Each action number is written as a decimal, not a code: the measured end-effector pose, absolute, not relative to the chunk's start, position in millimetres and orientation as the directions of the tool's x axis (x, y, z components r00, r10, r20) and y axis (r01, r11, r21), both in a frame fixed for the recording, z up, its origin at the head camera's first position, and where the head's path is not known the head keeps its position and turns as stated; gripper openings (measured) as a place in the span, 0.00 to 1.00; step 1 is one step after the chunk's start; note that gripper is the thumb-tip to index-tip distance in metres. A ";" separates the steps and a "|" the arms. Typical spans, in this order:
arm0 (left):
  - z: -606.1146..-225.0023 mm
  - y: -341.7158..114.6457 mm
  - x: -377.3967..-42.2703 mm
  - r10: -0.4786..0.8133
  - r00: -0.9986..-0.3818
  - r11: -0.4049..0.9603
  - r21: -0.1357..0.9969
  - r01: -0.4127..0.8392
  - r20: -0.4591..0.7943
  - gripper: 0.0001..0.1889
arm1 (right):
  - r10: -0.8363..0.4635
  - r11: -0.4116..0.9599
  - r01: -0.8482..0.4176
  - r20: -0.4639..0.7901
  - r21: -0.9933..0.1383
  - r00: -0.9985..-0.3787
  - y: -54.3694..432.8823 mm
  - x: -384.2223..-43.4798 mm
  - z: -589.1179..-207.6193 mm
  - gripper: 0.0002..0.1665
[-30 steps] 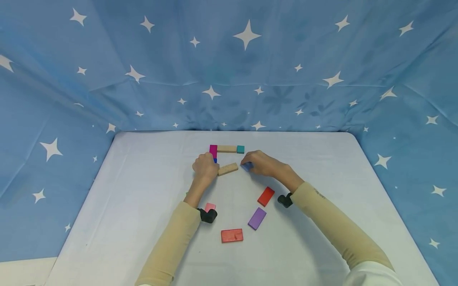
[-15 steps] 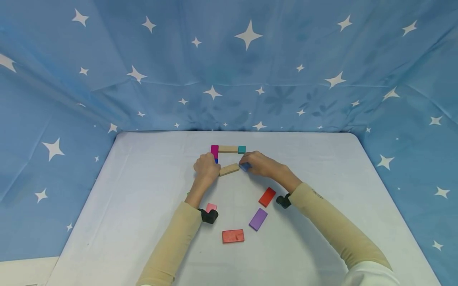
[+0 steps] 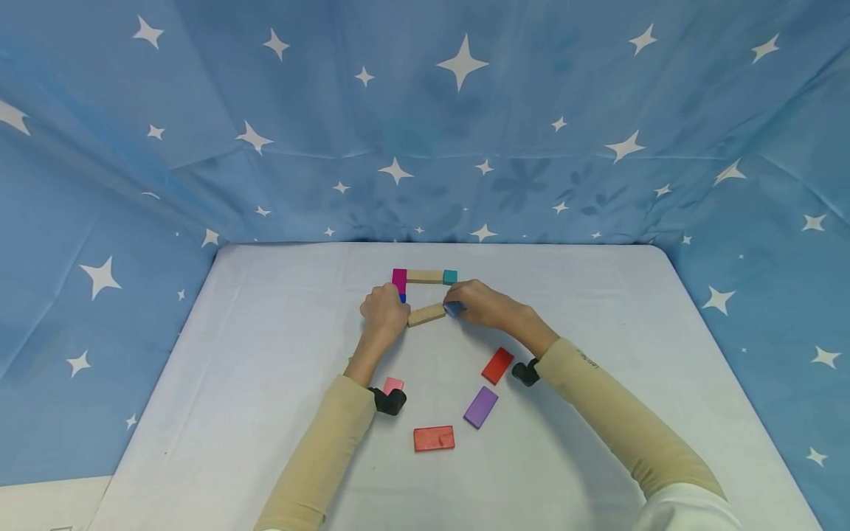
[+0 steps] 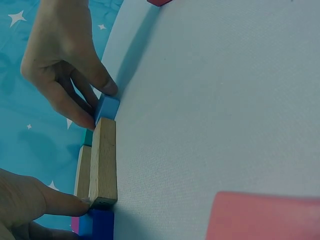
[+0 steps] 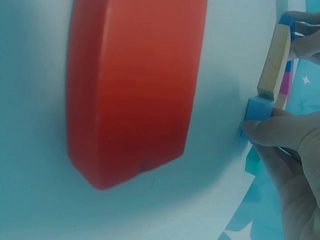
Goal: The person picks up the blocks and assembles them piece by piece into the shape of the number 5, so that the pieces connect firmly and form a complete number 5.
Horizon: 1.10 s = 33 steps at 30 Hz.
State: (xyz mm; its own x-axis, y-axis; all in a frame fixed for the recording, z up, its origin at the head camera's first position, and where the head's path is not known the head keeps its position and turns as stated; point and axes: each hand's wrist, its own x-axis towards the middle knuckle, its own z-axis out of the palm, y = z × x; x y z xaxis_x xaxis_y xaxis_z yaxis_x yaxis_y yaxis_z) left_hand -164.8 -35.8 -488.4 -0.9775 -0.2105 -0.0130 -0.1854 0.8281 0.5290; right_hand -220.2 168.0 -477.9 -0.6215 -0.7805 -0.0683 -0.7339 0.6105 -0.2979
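In the head view my right hand (image 3: 488, 304) pinches a light blue block (image 3: 454, 309) between thumb and fingers. Its face lies right at the end of a plain wooden block (image 3: 427, 315), also visible in the left wrist view. At that wooden block's other end, my left hand (image 3: 385, 313) grips a dark blue block (image 4: 103, 223), mostly covered by the hand from above. Behind them, a magenta block (image 3: 399, 279), a second wooden block (image 3: 425, 276) and a teal block (image 3: 450, 277) form a row with a corner at the left.
Closer to the body lie a bright red block (image 3: 497, 366), a purple block (image 3: 481, 407) and a lighter red block (image 3: 434, 439). A pink block (image 3: 393, 385) sits beside the left wrist. A starred blue curtain (image 3: 425, 199) rises behind the white table (image 3: 571, 273).
My right hand has brought the light blue block slightly left, up to the wooden block's end. My left hand stays in place. The head view has shifted a little.
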 end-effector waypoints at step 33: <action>-488.2 -35.1 -164.1 -0.200 -0.980 0.836 0.523 -0.166 0.009 0.15 | -0.801 0.576 -0.749 -0.047 -0.328 -0.596 173.9 -214.1 -478.3 0.23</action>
State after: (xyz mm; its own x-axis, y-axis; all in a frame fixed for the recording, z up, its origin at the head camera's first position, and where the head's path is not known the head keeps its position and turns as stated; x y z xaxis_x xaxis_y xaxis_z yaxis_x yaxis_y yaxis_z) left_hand -164.1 -35.1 -488.2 -0.9797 -0.2002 0.0091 -0.1659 0.8358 0.5234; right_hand -214.1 173.9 -478.3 -0.5964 -0.8013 -0.0470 -0.7486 0.5764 -0.3277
